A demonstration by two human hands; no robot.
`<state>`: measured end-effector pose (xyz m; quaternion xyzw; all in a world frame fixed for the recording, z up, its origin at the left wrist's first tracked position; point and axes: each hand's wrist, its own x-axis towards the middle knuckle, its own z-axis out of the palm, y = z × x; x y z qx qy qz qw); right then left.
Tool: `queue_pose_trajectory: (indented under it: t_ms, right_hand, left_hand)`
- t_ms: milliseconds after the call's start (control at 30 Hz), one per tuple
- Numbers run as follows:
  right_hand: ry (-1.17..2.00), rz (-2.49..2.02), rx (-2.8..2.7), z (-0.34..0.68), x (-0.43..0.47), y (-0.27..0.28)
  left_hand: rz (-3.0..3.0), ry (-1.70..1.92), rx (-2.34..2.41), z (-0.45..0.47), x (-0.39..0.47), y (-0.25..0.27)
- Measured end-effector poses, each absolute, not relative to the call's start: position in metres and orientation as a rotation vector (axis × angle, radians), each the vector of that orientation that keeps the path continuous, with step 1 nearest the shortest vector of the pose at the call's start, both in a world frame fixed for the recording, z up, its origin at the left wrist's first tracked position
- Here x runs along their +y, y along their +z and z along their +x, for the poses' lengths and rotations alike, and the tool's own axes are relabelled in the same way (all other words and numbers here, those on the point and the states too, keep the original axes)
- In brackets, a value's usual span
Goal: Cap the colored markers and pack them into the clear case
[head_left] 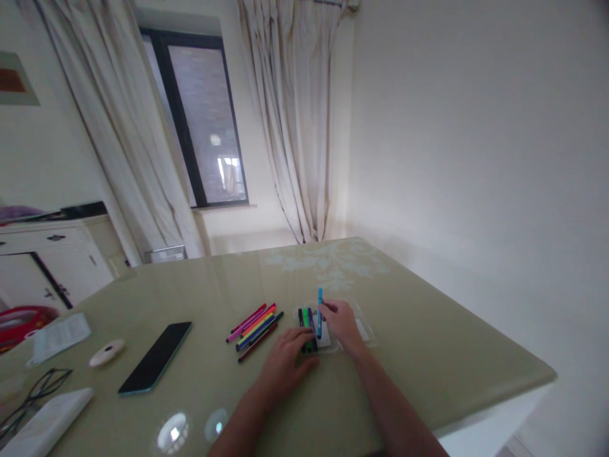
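Note:
My right hand (340, 320) pinches a light-blue felt-tip pen (320, 311), which stands nearly upright over a clear plastic case (364, 327). In the left part of that case several pens lie side by side, among them a green pen (306, 317) and a purple one. My left hand (288, 355) lies palm down at the case's near left, its fingers stretched out and the tips on the lower ends of those pens. Left of the case is a loose pile of felt-tip pens (257, 330) in pink, orange, yellow, blue and dark red.
A black phone (156, 358) lies on the greenish table (428, 355), beside a round pale object (107, 353). Eyeglasses (35, 397), a white box-like object (47, 425) and a pale packet (61, 337) sit at the left. The table's right edge runs near a white wall.

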<state>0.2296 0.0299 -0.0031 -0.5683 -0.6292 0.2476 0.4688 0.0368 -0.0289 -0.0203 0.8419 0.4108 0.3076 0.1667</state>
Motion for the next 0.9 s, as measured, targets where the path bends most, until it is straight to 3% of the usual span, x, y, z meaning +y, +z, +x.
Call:
queue_pose_trajectory:
  t_ms: [267, 767, 900]
  right_hand:
    - [0.378, -1.624, -1.744, 0.220, 0.019, -0.008]
    - [0.382, -1.741, -1.916, 0.226, 0.008, 0.000]
    - [0.377, -1.569, -1.913, 0.233, 0.000, -0.010]
  left_hand:
    - [2.528, 0.717, 1.242, 0.042, -0.033, -0.017]
    - [2.605, 0.704, 1.264, 0.045, -0.032, -0.014]
    - [2.483, 0.887, 1.717, 0.026, -0.019, -0.015]
